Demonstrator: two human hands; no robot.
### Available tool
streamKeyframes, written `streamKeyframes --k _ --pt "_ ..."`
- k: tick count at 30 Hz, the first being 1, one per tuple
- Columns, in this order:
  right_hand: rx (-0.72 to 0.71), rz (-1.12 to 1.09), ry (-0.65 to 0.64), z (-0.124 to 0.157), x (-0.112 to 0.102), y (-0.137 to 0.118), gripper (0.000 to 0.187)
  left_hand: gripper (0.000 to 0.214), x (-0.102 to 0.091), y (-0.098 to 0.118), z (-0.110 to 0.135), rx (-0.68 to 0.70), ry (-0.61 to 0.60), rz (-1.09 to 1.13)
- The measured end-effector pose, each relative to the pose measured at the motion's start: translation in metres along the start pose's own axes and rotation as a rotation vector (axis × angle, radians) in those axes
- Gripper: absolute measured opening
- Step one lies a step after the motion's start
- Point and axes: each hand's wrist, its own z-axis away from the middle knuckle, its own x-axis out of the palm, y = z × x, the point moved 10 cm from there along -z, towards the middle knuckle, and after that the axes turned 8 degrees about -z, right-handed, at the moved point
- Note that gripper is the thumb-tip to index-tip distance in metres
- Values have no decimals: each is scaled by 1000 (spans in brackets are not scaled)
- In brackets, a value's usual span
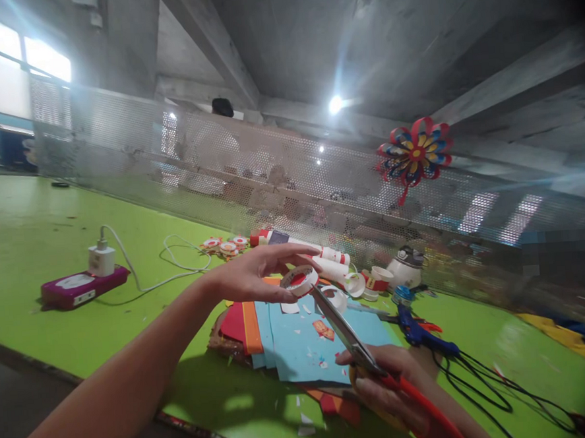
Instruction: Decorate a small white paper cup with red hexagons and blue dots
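Note:
My left hand [256, 274] reaches over the middle of the green table, its thumb and fingers closed around a short white ring [301, 282] with some red inside. The ring looks like the cut end of a paper cup. In my right hand [397, 391] are metal scissors [346, 331] with red handles. Their blades slant up to the left, the tips close to the ring's lower edge; whether they touch, I cannot tell. Beneath both hands lie light blue paper sheets [301, 354], strewn with small white and red scraps. Another white ring [334, 298] rests just behind the scissors.
A blue glue gun [426, 333] with black cords lies at the right. Behind are white rolls [330, 269], a red-and-white cup [378, 278] and a white kettle-like pot [405, 267]. A purple power strip [83, 286] with a charger stands left. A perforated screen [194, 159] borders the table.

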Motion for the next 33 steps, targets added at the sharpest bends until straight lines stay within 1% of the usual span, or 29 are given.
streamKeyframes --k 6,10,15,19,25,33 --pt "61 -81 -24 3 4 3 40 69 0 -1 0 -13 6 4" --pt "78 -40 -12 2 2 5 39 69 0 0 -1 -19 7 5" --pt "86 -62 -32 0 3 8 38 68 1 -1 -1 -23 3 16" --pt "101 -10 0 -2 0 9 36 68 0 -2 -1 -21 6 5" --pt "116 14 -9 -1 1 8 41 67 -2 -3 0 -41 25 -24" --pt "106 12 -2 2 -1 10 43 68 -1 -3 -1 -19 18 -8"
